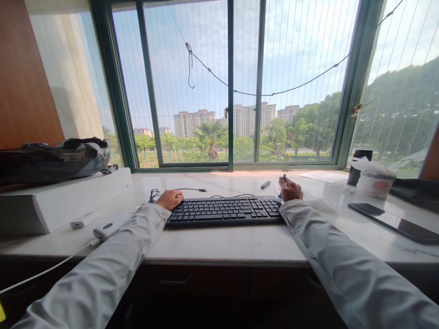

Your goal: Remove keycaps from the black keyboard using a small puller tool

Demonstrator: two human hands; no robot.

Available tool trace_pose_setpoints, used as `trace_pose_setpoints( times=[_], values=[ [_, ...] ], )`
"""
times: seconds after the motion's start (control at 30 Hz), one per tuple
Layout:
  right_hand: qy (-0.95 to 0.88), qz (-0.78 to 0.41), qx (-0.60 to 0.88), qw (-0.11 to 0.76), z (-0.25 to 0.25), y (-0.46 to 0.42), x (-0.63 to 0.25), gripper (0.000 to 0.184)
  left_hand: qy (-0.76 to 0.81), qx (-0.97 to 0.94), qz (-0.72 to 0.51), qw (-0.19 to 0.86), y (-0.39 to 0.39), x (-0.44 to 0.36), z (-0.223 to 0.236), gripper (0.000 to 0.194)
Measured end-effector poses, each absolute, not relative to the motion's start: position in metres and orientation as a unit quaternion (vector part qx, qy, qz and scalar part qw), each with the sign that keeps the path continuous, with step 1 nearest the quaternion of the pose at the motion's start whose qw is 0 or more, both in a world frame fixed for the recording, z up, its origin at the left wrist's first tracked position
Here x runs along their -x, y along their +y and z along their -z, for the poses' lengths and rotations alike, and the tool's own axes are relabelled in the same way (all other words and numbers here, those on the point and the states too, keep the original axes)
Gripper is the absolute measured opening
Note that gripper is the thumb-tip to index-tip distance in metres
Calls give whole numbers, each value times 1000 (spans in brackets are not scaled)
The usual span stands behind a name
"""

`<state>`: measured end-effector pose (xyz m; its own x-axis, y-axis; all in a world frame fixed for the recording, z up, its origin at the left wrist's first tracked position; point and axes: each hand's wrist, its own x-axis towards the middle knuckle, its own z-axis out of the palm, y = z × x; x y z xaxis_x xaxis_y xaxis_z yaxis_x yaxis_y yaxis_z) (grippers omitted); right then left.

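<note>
A black keyboard [226, 210] lies on the pale stone sill in front of the window. My left hand [170, 199] rests at the keyboard's left end, fingers curled onto its edge and gripping it. My right hand [290, 189] is at the keyboard's right end, closed round a small dark pen-like item that sticks up from the fist. A pen cap or marker [265, 184] lies just behind the keyboard. A thin black cable [178, 189] runs from the keyboard's back left.
A white box [65, 201] with a dark bag [55, 157] on it stands at the left. White adapters [106, 227] with a cable lie near it. A phone [366, 209], tablet [408, 226], dark cup [358, 167] and white container [373, 183] sit at the right.
</note>
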<state>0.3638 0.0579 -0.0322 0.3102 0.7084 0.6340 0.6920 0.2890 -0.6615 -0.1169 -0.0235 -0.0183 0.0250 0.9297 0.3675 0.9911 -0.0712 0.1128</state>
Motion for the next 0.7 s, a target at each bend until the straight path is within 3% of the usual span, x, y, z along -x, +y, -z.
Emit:
trace_pose_setpoints(
  times=[0.1,0.33,0.47,0.57,0.7],
  values=[
    [-587,-10,571,574,30,57,-361,54,-677,710,173,87,-24,117,17,36],
    [-666,-208,481,531,29,52,-348,49,-678,710,165,92,-23,118,18,38],
    [-685,-138,527,485,28,51,-349,50,-678,710,165,93,-21,119,19,38],
    [-606,-55,613,503,26,52,-357,48,-680,708,163,94,-21,119,19,38],
    [-541,-36,655,526,23,52,-365,50,-684,706,159,95,-21,120,18,39]
  ],
)
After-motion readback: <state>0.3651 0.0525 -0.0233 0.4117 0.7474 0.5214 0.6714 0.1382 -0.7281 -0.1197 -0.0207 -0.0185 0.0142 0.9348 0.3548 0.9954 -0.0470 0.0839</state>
